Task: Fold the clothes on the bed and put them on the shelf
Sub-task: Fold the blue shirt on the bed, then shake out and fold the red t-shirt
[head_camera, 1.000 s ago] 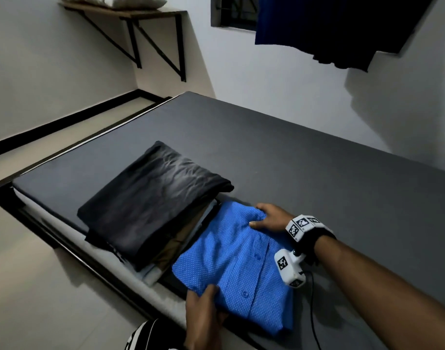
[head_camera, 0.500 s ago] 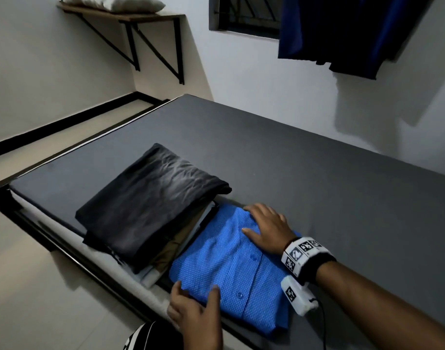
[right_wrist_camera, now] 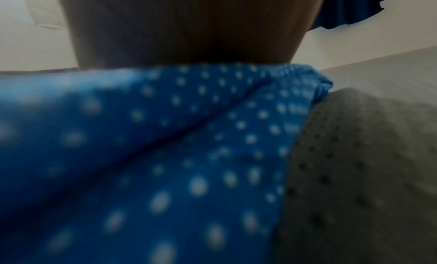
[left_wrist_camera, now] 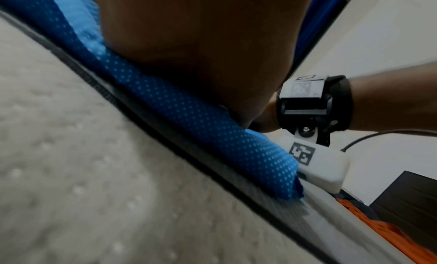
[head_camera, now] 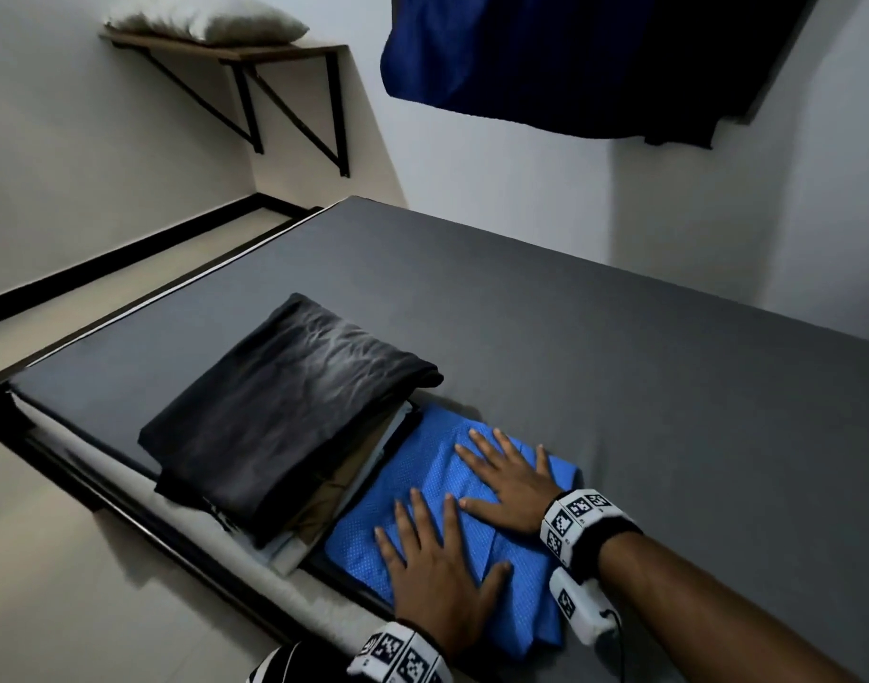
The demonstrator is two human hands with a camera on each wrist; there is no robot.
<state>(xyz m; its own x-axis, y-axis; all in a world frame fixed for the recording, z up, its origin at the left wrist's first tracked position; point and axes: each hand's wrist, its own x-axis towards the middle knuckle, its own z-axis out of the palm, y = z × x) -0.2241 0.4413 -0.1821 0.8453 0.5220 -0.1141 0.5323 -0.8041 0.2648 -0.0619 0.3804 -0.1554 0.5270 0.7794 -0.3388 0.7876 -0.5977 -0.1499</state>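
A folded blue dotted shirt [head_camera: 413,490] lies on the grey bed [head_camera: 620,367] near its front edge. My left hand [head_camera: 432,569] lies flat on the shirt's near part, fingers spread and straight. My right hand [head_camera: 509,478] presses flat on the far part, fingers spread too. Left of the shirt sits a stack of folded clothes with a dark grey garment [head_camera: 284,406] on top. In the left wrist view the palm [left_wrist_camera: 201,49] rests on the blue shirt [left_wrist_camera: 189,118]. The right wrist view shows the blurred blue shirt [right_wrist_camera: 153,156] under the palm [right_wrist_camera: 189,25].
A wooden wall shelf [head_camera: 235,51] on black brackets hangs at the far left with a white pillow [head_camera: 211,24] on it. A dark blue curtain [head_camera: 595,61] hangs over the window behind the bed. Pale floor [head_camera: 77,584] runs along the bed's left side.
My left hand let go of the shirt's near edge and now lies flat on top. My right hand slid nearer over the shirt and spread its fingers. The head view moved closer.
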